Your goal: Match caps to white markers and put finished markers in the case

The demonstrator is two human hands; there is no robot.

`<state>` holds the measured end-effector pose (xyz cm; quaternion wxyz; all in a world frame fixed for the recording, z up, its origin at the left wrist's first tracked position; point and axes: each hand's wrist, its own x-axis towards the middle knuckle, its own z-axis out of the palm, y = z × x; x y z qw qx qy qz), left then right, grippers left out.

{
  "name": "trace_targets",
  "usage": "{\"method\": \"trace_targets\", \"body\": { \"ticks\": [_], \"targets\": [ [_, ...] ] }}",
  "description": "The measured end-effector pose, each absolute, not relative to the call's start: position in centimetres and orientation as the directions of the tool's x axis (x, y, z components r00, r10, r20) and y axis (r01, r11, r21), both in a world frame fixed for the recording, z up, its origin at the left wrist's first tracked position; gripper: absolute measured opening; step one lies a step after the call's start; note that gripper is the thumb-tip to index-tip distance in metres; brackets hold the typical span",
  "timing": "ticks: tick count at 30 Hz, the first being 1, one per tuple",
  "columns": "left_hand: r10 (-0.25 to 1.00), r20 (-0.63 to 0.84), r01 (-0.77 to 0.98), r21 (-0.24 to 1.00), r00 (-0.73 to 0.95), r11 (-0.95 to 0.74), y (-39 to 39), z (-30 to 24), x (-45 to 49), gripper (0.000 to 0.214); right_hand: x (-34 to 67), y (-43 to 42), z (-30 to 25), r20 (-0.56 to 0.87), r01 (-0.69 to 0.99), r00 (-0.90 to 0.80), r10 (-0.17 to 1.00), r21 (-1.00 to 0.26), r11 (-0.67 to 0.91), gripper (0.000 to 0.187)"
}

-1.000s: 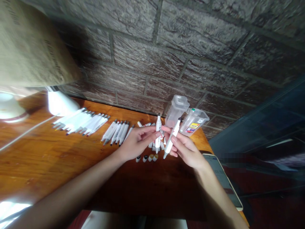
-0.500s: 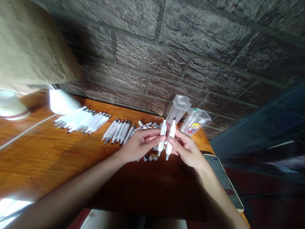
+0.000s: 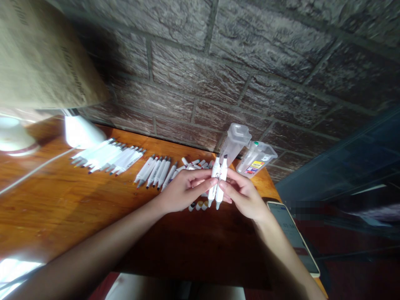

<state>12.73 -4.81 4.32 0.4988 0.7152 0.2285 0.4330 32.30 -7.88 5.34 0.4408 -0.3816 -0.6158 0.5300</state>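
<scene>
My left hand [image 3: 184, 189] pinches a white marker [image 3: 213, 183] upright between thumb and fingers. Close beside it, my right hand [image 3: 242, 193] grips a second white marker [image 3: 221, 181], which has a dark upper end and a grey lower tip. The two markers stand side by side, nearly parallel, over the wooden table [image 3: 103, 216]. Behind and below my fingers lie several loose markers [image 3: 200, 164], partly covered by my hands. Round marker ends with dark and ochre colours [image 3: 199, 205] show just under my left hand.
Rows of white markers [image 3: 109, 156] lie to the left, with a smaller group [image 3: 154, 173] beside them. Two clear plastic containers [image 3: 234, 141] stand by the stone wall [image 3: 187, 66]; one holds a green-tipped marker. A phone [image 3: 293, 237] lies at the right edge. A lamp [image 3: 83, 131] stands left.
My right hand's marker has moved left and drawn close to the one in my left hand, narrowing the gap between them. My left hand has hardly moved.
</scene>
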Motion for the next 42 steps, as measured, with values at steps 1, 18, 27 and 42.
{"method": "trace_targets", "body": {
  "ticks": [1, 18, 27, 42],
  "targets": [
    [0.757, 0.396, -0.112, 0.910, 0.520, -0.399, -4.84, 4.38, 12.74, 0.031, 32.22, -7.88, 5.37, 0.137, -0.004, -0.320, 0.937, -0.990, 0.144, 0.037],
    [0.754, 0.405, -0.121, 0.907, 0.518, -0.404, -4.83, 4.43, 12.76, 0.030, 31.86, -7.88, 5.50, 0.139, 0.012, -0.344, 0.929, -0.988, 0.152, 0.039],
    [0.748, 0.390, -0.174, 0.919, 0.537, -0.354, -4.54, 3.59, 12.75, 0.032, 31.91, -7.79, 5.31, 0.140, -0.031, -0.345, 0.928, -0.990, 0.137, 0.042],
    [0.716, 0.439, -0.076, 0.875, 0.543, -0.478, -4.62, 3.74, 12.36, 0.033, 32.54, -7.83, 5.39, 0.241, 0.079, -0.378, 0.894, -0.954, 0.291, 0.040]
  ]
}}
